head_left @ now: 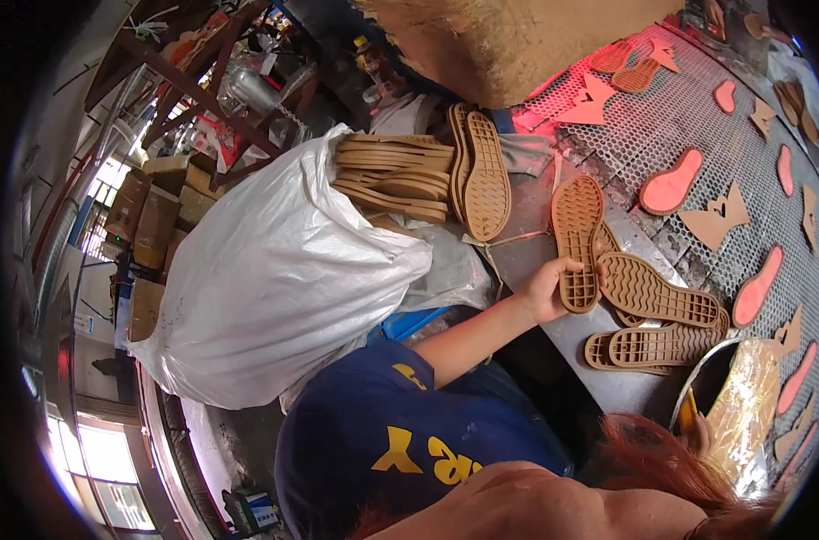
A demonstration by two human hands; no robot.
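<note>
My left hand [548, 292] is closed around the heel end of a tan shoe sole [578, 212], holding it up with its wavy tread and grid heel showing. Beneath and beside it lie several more loose soles, among them one sole [660, 290] pointing right and another sole [663, 346] lower down. At the lower right, my right hand [701, 436], partly covered by hair, grips a yellow-handled tool [688, 410] at the mouth of a round container [742, 405] wrapped in shiny clear film. The tool's far end is hidden.
A conveyor of metal mesh [670, 117] at the right carries pink-topped soles [671, 180] and tan cut pieces [715, 217]. To the left stands a white sack [283, 279] with stacked soles [396, 171] at its mouth. A brown board [508, 45] overhangs the far side; cardboard boxes [148, 211] stand farther left.
</note>
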